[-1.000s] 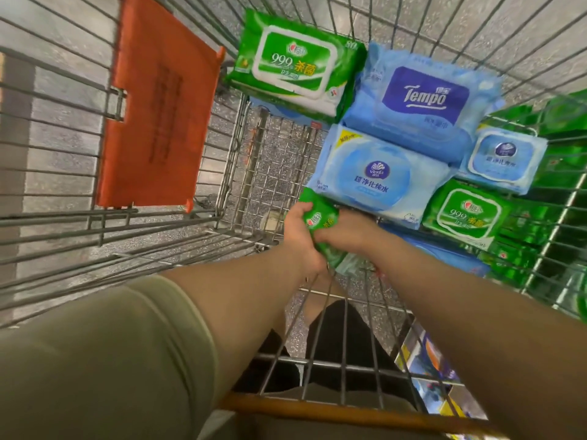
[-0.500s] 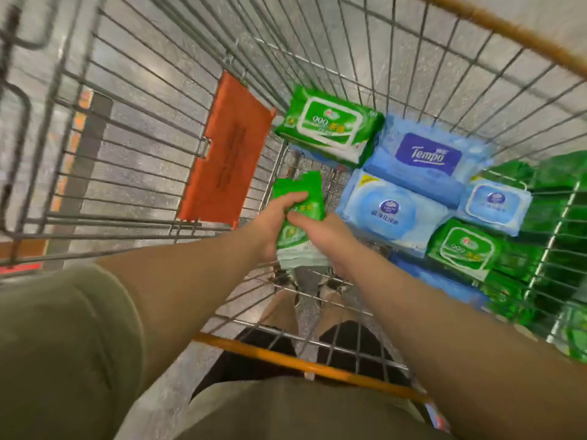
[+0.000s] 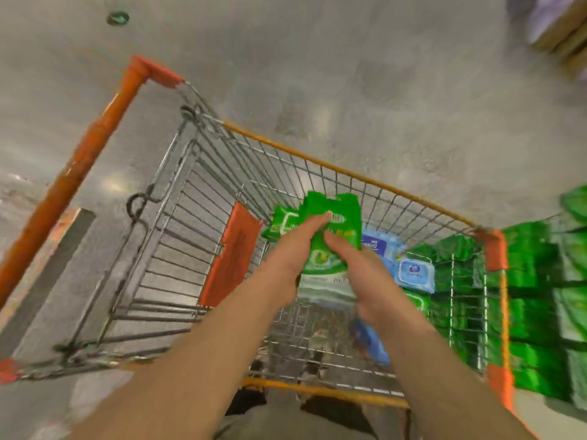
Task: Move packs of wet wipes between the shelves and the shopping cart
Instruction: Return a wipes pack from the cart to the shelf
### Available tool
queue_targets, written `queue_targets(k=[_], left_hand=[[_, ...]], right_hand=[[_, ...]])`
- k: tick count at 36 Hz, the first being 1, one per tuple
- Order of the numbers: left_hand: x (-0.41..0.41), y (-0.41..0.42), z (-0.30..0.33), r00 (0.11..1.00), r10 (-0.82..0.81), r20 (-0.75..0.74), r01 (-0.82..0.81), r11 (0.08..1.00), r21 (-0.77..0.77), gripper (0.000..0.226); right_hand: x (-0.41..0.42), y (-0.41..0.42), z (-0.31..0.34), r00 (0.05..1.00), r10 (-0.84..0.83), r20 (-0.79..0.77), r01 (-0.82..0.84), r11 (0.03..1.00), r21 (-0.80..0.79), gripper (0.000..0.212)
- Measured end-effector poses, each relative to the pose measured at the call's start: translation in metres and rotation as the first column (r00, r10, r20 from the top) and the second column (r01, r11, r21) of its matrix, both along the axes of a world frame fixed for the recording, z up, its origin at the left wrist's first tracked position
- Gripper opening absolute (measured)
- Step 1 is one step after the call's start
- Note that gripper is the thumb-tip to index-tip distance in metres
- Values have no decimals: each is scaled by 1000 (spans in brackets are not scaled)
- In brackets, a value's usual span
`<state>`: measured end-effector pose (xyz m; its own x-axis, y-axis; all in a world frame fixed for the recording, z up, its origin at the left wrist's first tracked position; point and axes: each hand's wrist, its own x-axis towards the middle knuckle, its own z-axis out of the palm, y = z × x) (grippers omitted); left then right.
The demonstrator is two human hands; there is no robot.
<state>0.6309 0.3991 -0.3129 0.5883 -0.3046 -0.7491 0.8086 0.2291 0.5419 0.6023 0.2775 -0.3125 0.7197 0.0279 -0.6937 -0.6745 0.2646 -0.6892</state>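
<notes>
Hands (image 3: 330, 258) grip green wipes pack (image 3: 333, 227), label blurred, over cart (image 3: 349, 173).

Shop aisle. Wire shopping cart (image 3: 317, 173) with orange handle (image 3: 79, 163) on grey speckled floor (image 3: 349, 74). Right of cart, stacked green packs (image 3: 533, 312).

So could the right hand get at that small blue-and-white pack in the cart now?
Probably not yet: the right hand and left hand both hold the green pack. The blue-and-white pack lies uncovered.
</notes>
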Motion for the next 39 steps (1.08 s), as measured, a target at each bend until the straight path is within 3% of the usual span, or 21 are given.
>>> queue_targets(k=[4,7,8,11,13,24,27,30,36,39], left_hand=[[-10,-3,34,989,-94,118,93,996,14,55],[-20,-10,53,979,-132,156,129,991,28,102],[-25,-13,62,974,-159,164,159,987,12,99],[-45,-23,93,936,-289,202,308,949,-68,52],[-57,-31,111,906,-361,222,388,917,-94,45],[-161,-104,191,732,-549,403,627,775,-83,49],[-183,-121,196,697,-567,439,661,746,-85,75],[-227,-139,205,639,-609,470,718,691,-80,105],[-329,-165,217,440,-700,563,837,547,26,104],[-384,-169,231,366,-743,561,884,466,42,106]], right_hand=[[-20,-6,49,993,-105,51,107,994,-31,41],[-41,-12,86,980,-178,91,183,981,-57,43],[-49,-14,98,975,-193,107,202,976,-77,36],[-78,-20,128,957,-260,131,274,957,-98,33],[-97,-22,143,932,-327,154,344,933,-101,36],[-233,-58,217,686,-643,340,704,705,-87,35],[-264,-64,227,655,-665,358,734,673,-93,57],[-320,-73,239,587,-703,401,784,617,-65,55],[-433,-79,254,454,-781,429,868,496,-16,52],[-491,-76,264,407,-806,430,896,444,-16,38]])
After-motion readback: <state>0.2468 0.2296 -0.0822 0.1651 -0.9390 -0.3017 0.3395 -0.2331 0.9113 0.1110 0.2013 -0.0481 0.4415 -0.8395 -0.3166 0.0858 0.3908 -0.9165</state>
